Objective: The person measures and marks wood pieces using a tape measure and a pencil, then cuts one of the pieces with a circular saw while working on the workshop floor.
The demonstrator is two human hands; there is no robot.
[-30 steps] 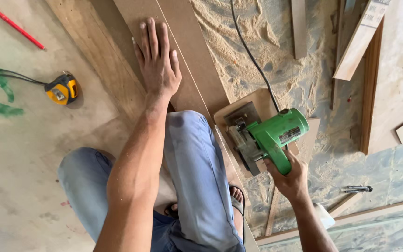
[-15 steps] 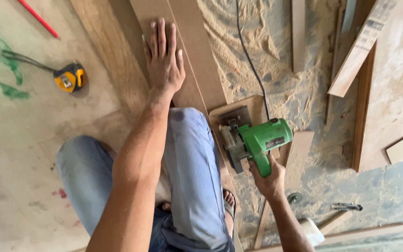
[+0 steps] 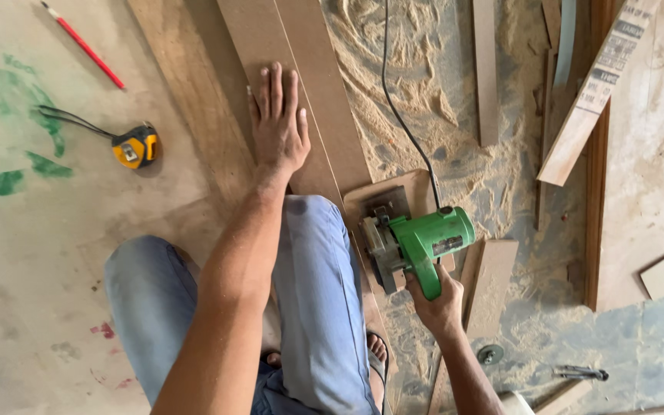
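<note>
The left hand point(image 3: 278, 127) lies flat on the long brown board point(image 3: 301, 100), its fingers point(image 3: 274, 84) spread and released, gripping nothing, pressing the board down onto the floor. A narrow cut line runs lengthwise along the board just right of that hand. The right hand point(image 3: 436, 303) is clenched around the handle of the green circular saw point(image 3: 416, 242), which sits at the near end of the board, just right of the person's blue-trousered knee point(image 3: 313, 230). The saw's black cord point(image 3: 401, 115) trails away from it across the sawdust point(image 3: 416, 77) lying right of the board.

From the board, a yellow tape measure point(image 3: 134, 146) rests to the left, and a red pencil point(image 3: 82, 44) lies further left and beyond it. Off-cut strips point(image 3: 486, 69) lie well to the right of the board.

To run the saw well, the base plate should probably sit flat on the board with the blade lined up on the existing line; whether the blade is in the kerf is hard to tell from here. The pressing hand does best to stay well left of the line, and the cord is better kept behind the blade's path. A steady, level push would likely keep the cut from wandering.
</note>
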